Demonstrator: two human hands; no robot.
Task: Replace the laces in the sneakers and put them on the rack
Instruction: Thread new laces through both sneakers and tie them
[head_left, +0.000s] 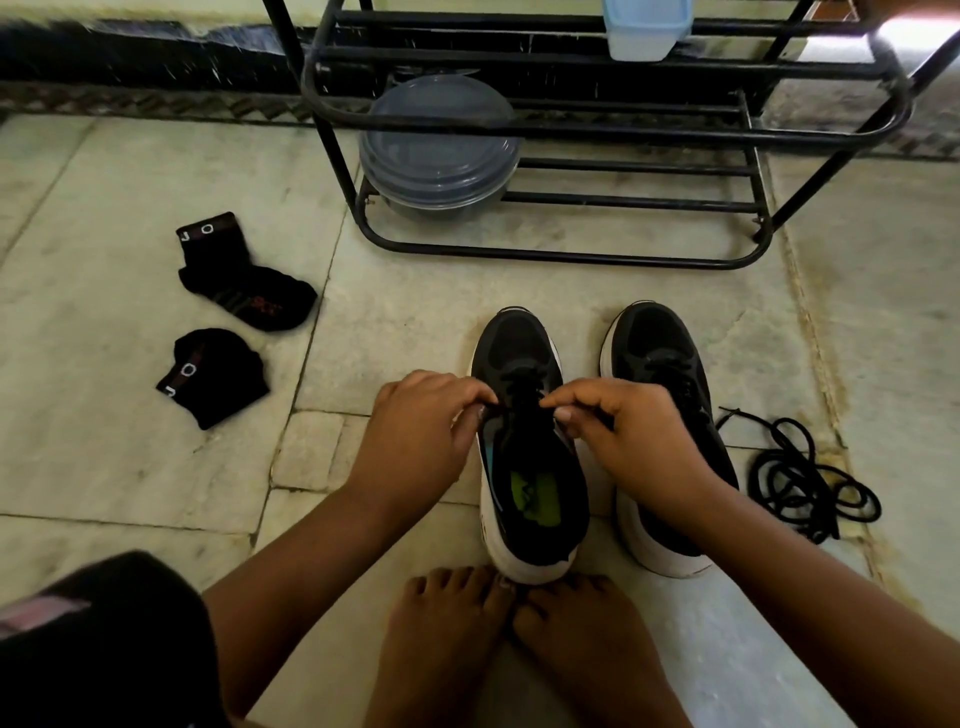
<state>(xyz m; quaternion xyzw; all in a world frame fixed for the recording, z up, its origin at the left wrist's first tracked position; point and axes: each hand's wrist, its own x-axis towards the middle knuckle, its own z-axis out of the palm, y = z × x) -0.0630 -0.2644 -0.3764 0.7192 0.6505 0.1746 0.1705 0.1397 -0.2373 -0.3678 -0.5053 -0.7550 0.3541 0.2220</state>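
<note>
two black socks (228, 317) on floor | grey lidded bowl (439, 150) | pale blue tub (645, 26)

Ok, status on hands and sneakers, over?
Both hands, left, right, pinching black lace on left black white-soled sneaker. Loose black lace on floor. Black metal rack unobstructed.

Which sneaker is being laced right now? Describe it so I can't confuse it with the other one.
Start at the black metal rack against the wall; two black sneakers stand on the floor before it. The one being laced is the left one, with the left hand and right hand pinching its laces. Only it shows a green insole.
</note>
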